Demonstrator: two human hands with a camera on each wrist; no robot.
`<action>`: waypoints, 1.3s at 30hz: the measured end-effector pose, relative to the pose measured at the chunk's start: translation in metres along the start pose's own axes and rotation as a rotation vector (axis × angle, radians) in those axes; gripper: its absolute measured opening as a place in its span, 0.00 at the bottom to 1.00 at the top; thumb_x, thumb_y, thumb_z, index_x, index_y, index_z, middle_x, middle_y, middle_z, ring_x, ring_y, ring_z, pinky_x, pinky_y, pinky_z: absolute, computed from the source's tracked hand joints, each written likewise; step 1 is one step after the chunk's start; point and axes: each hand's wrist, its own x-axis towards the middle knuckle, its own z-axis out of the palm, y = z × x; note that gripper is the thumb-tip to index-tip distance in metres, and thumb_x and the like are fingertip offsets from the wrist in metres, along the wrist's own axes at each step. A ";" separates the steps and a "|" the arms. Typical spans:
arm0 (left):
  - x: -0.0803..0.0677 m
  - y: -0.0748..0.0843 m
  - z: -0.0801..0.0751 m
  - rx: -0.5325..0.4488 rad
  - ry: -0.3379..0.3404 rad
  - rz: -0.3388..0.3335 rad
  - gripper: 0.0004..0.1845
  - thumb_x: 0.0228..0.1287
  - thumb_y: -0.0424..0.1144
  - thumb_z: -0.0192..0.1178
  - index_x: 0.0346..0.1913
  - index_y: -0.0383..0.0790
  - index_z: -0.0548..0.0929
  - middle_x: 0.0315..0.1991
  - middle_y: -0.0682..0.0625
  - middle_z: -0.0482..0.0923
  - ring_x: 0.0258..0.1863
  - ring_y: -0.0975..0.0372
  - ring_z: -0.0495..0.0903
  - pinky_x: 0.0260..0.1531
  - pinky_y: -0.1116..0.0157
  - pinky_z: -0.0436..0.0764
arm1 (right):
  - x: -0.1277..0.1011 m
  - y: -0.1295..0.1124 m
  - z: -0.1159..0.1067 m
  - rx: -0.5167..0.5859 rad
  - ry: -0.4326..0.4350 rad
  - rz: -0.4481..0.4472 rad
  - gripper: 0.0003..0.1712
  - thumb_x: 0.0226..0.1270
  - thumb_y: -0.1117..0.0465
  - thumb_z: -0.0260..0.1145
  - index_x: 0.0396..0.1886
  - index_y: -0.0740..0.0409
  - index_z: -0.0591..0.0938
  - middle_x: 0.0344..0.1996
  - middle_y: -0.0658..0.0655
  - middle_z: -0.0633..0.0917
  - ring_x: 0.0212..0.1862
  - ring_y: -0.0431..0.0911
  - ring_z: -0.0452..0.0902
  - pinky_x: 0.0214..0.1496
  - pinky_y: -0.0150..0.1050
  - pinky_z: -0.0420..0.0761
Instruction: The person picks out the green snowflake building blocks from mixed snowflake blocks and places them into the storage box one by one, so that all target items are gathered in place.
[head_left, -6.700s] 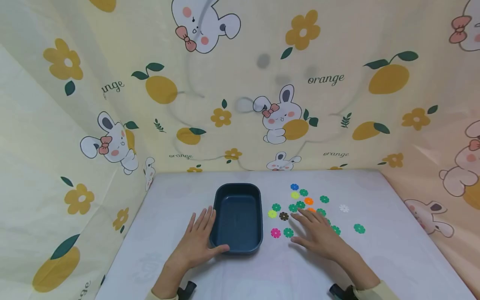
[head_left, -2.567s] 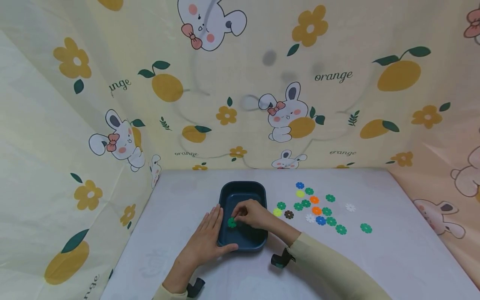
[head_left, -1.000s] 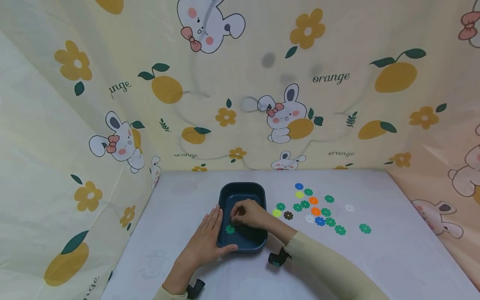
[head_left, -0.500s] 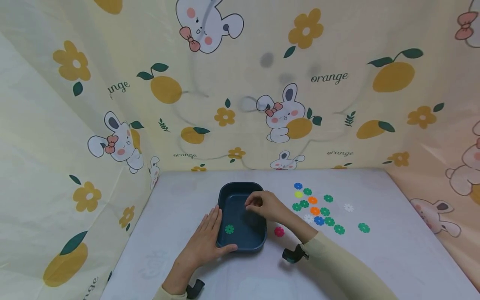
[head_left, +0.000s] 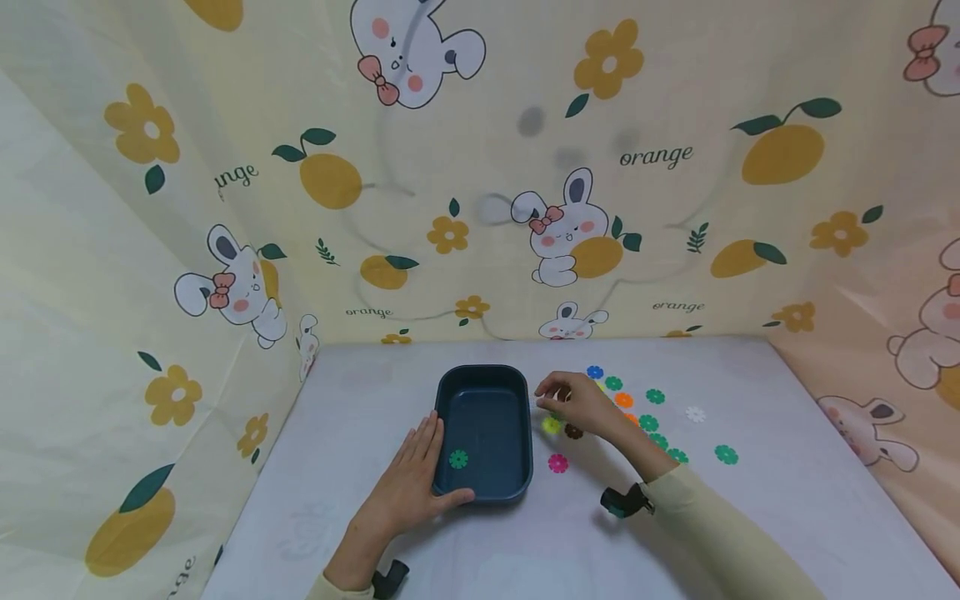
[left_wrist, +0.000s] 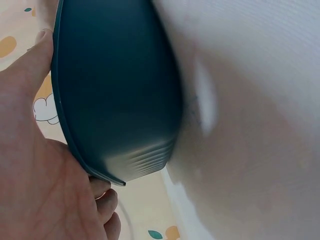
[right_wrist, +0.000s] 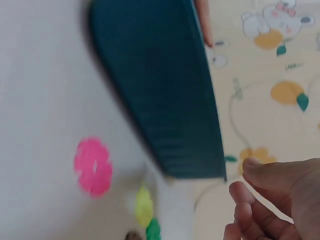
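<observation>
A dark blue rectangular tray stands on the white table, with one green flower-shaped plastic disc lying in it near the front left. My left hand rests along the tray's left side, fingers straight and thumb at the front rim. Just right of the tray, my right hand hovers over the scattered discs. Its fingers are loosely bent and hold nothing; in the right wrist view a small gap shows between thumb and fingertips. Below it lie a yellow disc and a brown disc, partly covered.
A pink disc lies near the tray's right side. Several green, orange and blue discs are spread farther right, with a white disc and a green disc outermost. A patterned cloth hangs behind the table.
My right hand picked up a green disc beside the pink one, set it down in the tray, let go, and moved back right above the discs. The left hand stayed on the tray.
</observation>
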 end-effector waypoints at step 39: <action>-0.001 0.003 -0.003 -0.012 -0.005 -0.006 0.66 0.65 0.76 0.64 0.87 0.34 0.47 0.89 0.42 0.39 0.88 0.51 0.42 0.86 0.48 0.48 | 0.016 0.067 0.005 -0.131 -0.105 0.181 0.14 0.68 0.59 0.80 0.48 0.56 0.86 0.39 0.55 0.83 0.41 0.49 0.77 0.43 0.40 0.84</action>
